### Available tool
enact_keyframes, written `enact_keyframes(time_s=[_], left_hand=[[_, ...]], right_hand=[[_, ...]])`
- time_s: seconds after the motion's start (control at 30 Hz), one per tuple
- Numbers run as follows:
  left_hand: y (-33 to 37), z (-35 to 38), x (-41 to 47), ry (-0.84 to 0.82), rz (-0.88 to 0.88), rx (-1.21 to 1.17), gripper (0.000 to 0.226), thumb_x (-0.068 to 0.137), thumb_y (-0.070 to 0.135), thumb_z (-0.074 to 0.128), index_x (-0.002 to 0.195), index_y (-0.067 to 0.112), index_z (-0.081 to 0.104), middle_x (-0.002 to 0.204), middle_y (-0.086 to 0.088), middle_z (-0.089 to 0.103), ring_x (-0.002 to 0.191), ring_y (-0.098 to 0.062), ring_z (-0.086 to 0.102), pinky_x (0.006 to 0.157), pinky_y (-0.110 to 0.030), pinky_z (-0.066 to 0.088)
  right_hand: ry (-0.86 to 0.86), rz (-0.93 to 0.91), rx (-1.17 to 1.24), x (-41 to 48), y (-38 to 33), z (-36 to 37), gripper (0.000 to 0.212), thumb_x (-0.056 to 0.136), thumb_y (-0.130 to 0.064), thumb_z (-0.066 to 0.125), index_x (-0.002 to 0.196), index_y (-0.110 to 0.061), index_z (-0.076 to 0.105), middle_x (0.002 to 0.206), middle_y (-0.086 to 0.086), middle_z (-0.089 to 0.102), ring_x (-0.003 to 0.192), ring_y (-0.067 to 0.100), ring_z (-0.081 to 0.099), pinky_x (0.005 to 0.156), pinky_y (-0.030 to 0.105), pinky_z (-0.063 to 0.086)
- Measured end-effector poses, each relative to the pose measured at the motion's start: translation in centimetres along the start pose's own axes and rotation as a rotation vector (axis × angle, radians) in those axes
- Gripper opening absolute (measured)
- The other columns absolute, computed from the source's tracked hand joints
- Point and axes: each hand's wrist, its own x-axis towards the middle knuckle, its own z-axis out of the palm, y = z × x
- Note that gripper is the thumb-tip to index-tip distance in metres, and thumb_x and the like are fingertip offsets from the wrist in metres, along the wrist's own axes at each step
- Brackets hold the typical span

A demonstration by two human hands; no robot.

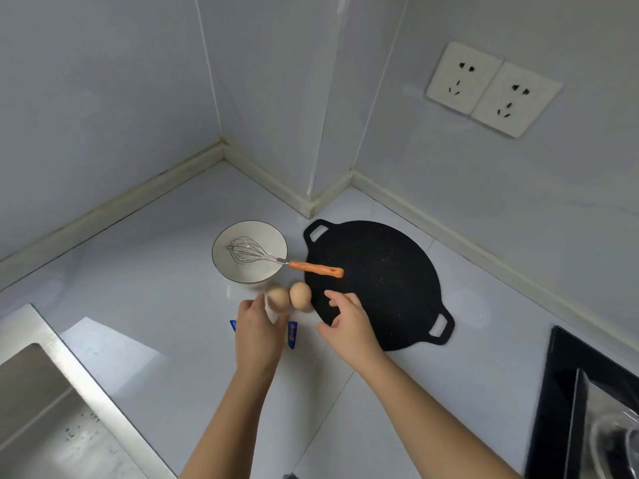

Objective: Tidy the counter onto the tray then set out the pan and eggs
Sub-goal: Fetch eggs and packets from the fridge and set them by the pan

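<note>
Eggs (300, 294) at 9 o'clock of pan (380, 281), setting-out step; left hand (257, 335) gripping packet (292, 335), right hand (349, 323) spread; next, likely steadying eggs against rolling.

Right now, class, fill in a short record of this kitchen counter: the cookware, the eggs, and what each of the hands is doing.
Bowl: white ceramic bowl with dark rim, on the pale grey counter, left of the pan
Whisk: wire whisk with orange handle, head in the bowl, handle over the pan's edge
Pan: flat round black pan with two loop handles
Eggs: left brown egg and right brown egg, side by side
Left hand: at the left egg, over a blue-and-white packet; grip hidden
Right hand: fingers spread, holding nothing
</note>
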Motion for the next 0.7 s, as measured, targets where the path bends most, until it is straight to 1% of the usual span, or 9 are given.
enact_keyframes(time_s=[0.1, 0.2, 0.27, 0.33, 0.4, 0.5, 0.53, 0.63, 0.7], left_hand=[[0.8, -0.1, -2.8, 0.009, 0.026, -0.017, 0.045, 0.087, 0.02, 0.068, 0.128, 0.006, 0.055, 0.124, -0.011, 0.051, 0.097, -0.027, 0.056, 0.076, -0.028, 0.038], [2.4, 0.5, -6.8, -0.035, 0.152, -0.026, 0.041, 0.085, 0.023, 0.07, 0.123, 0.011, 0.058, 0.115, -0.004, 0.054, 0.074, -0.012, 0.054, 0.073, -0.025, 0.039], [3.9, 1.4, -10.3, -0.095, 0.248, -0.05, 0.038, 0.085, 0.023, 0.071, 0.12, 0.014, 0.06, 0.109, 0.003, 0.056, 0.068, -0.006, 0.054, 0.07, -0.021, 0.039], [5.3, 2.2, -13.3, -0.149, 0.335, -0.07, 0.033, 0.085, 0.023, 0.071, 0.116, 0.018, 0.062, 0.107, 0.006, 0.059, 0.069, -0.005, 0.055, 0.064, -0.016, 0.04], [7.0, 3.5, -17.3, -0.194, 0.412, -0.08, 0.028, 0.085, 0.023, 0.071, 0.111, 0.02, 0.064, 0.104, 0.009, 0.06, 0.069, -0.005, 0.056, 0.061, -0.01, 0.039], [8.8, 5.7, -23.2, -0.265, 0.484, -0.102, 0.023, 0.086, 0.025, 0.069, 0.108, 0.022, 0.064, 0.102, 0.011, 0.062, 0.07, -0.005, 0.057, 0.06, -0.009, 0.039], [9.4, 6.9, -26.6, -0.299, 0.518, -0.104, 0.023, 0.086, 0.026, 0.069, 0.108, 0.023, 0.063, 0.102, 0.012, 0.062, 0.07, -0.004, 0.057, 0.061, -0.009, 0.039], [10.1, 9.9, -34.2, -0.413, 0.604, -0.109, 0.019, 0.086, 0.025, 0.069, 0.104, 0.024, 0.064, 0.1, 0.012, 0.064, 0.072, -0.004, 0.058, 0.062, -0.008, 0.04], [10.6, 12.1, -39.3, -0.486, 0.652, -0.112, 0.018, 0.085, 0.025, 0.07, 0.103, 0.024, 0.065, 0.098, 0.012, 0.065, 0.073, -0.003, 0.058, 0.06, -0.006, 0.041]], right_hand=[[0.057, 0.015, 0.059, -3.1, 1.2, -1.6, 0.056, 0.086, -0.013, 0.066, 0.138, -0.025, 0.047, 0.117, -0.009, 0.047, 0.07, 0.008, 0.051, 0.069, 0.016, 0.049], [0.138, 0.018, 0.144, -7.0, 2.8, -3.8, 0.048, 0.087, -0.011, 0.064, 0.132, -0.024, 0.053, 0.113, -0.009, 0.05, 0.066, 0.006, 0.052, 0.061, 0.008, 0.045], [0.211, 0.022, 0.187, -10.2, 4.4, -5.9, 0.044, 0.088, -0.011, 0.064, 0.129, -0.026, 0.054, 0.115, -0.01, 0.052, 0.069, 0.005, 0.055, 0.062, 0.006, 0.045], [0.278, 0.034, 0.209, -13.2, 5.8, -7.9, 0.041, 0.089, -0.013, 0.063, 0.127, -0.027, 0.055, 0.113, -0.013, 0.053, 0.072, 0.005, 0.056, 0.064, 0.004, 0.044], [0.359, 0.05, 0.237, -17.3, 8.1, -10.1, 0.038, 0.09, -0.014, 0.063, 0.124, -0.027, 0.056, 0.111, -0.013, 0.054, 0.075, 0.003, 0.056, 0.065, 0.003, 0.042], [0.47, 0.071, 0.301, -23.7, 11.6, -12.5, 0.035, 0.089, -0.011, 0.063, 0.119, -0.026, 0.058, 0.11, -0.01, 0.057, 0.075, 0.002, 0.055, 0.067, 0.005, 0.042], [0.516, 0.086, 0.313, -27.3, 13.4, -13.7, 0.034, 0.088, -0.01, 0.063, 0.118, -0.026, 0.059, 0.109, -0.01, 0.057, 0.073, 0.001, 0.055, 0.068, 0.005, 0.043], [0.627, 0.133, 0.351, -35.5, 17.8, -16.0, 0.032, 0.089, -0.01, 0.064, 0.116, -0.026, 0.06, 0.108, -0.015, 0.06, 0.076, -0.002, 0.058, 0.069, 0.005, 0.044], [0.704, 0.173, 0.367, -40.9, 20.6, -17.5, 0.029, 0.089, -0.011, 0.063, 0.114, -0.025, 0.061, 0.108, -0.017, 0.061, 0.08, 0.0, 0.059, 0.071, 0.005, 0.045]])
